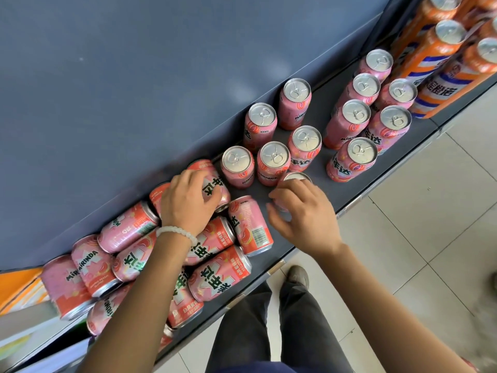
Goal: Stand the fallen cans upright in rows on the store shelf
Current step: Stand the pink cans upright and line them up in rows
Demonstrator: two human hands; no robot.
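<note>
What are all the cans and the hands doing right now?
Standing pink cans: upright in rows on the shelf.
Fallen pink cans: lying piled on their sides.
Orange cans: upright.
Left hand: holding a fallen can.
Right hand: around an upright can.

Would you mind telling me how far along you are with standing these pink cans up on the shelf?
Roughly halfway. About eleven pink cans already stand upright in loose rows on the shelf. In hand: the right hand is at another upright can, and the left hand holds a fallen can. Left: about ten cans lying in a pile on the left.
</note>
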